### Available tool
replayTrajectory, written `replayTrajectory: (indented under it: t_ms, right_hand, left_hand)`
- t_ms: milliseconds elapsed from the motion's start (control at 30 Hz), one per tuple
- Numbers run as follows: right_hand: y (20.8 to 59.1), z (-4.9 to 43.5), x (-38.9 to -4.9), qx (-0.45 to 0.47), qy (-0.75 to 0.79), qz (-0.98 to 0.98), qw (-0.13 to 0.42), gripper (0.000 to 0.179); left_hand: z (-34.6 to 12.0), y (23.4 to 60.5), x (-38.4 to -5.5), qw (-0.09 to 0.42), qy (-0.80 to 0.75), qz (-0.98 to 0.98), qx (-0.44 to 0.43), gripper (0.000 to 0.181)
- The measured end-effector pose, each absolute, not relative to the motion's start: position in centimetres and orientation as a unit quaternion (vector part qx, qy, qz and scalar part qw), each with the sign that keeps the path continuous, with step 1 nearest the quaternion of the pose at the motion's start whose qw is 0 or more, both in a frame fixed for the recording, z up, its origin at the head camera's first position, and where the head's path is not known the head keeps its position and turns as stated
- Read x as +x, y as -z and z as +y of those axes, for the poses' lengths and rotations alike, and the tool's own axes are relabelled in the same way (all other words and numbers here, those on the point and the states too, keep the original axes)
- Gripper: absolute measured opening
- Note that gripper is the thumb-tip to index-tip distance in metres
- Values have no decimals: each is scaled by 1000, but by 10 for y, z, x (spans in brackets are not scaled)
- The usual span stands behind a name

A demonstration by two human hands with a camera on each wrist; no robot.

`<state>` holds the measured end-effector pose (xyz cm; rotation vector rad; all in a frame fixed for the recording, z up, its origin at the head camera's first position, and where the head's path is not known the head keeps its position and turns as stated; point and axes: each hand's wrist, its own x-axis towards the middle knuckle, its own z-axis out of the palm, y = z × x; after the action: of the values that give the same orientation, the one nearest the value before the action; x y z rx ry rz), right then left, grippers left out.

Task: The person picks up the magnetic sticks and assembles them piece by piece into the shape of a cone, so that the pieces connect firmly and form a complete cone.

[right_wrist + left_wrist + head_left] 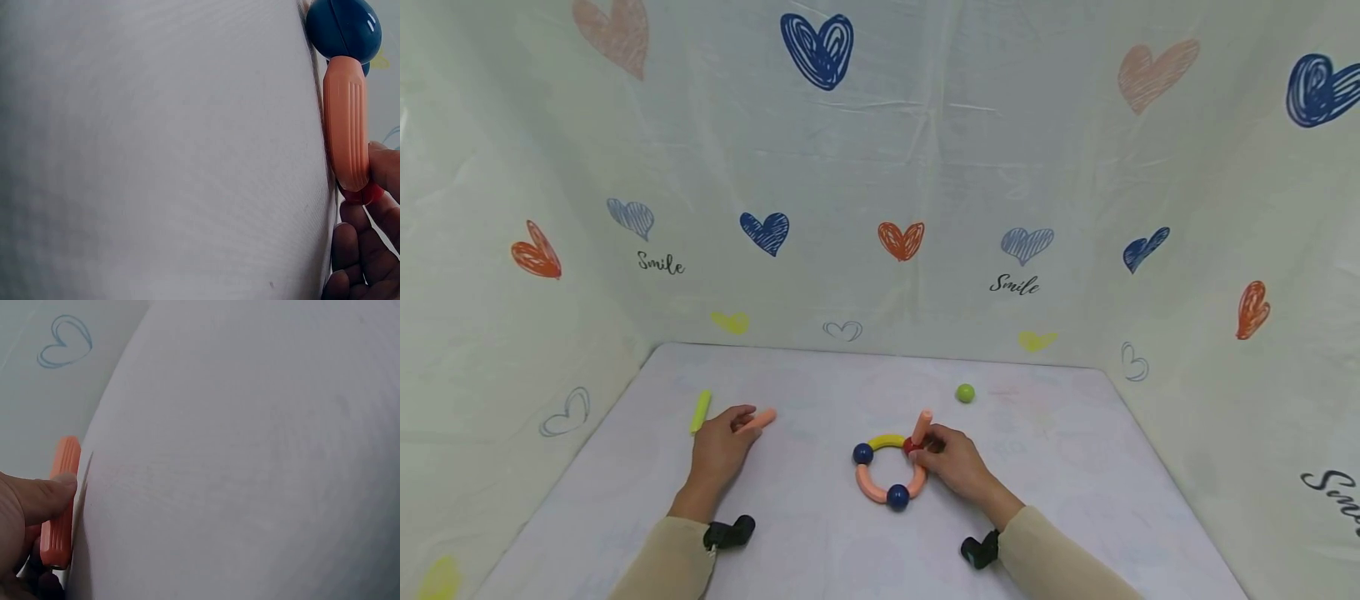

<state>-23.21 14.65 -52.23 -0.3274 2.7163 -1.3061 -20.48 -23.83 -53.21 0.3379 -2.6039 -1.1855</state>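
My left hand (721, 450) pinches a straight orange rod (758, 421) between thumb and fingers; in the left wrist view the thumb lies across the ribbed rod (60, 506). On the table is a ring of curved rods and balls: a yellow curved rod (887, 441), orange curved rods (869, 485), two blue balls (898, 497) and a red ball (911, 446). My right hand (957, 463) holds the red ball at the ring's right side, thumb and fingers about it. Another orange rod (922, 426) rises from that ball. In the right wrist view the fingers partly cover the red ball (365, 194).
A yellow-green rod (701, 412) lies beside my left hand. Farther back, right of the ring, sits a green ball (966, 392). A white sheet with printed hearts (901, 241) hangs behind and along both sides of the white table (820, 550).
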Motion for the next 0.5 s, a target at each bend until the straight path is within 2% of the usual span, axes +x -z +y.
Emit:
replayTrajectory:
  t_ms: [500]
  right_hand:
    - [523, 146, -233, -108, 434, 893, 60, 26]
  left_hand:
    - [-235, 525, -202, 119, 470, -865, 133, 43]
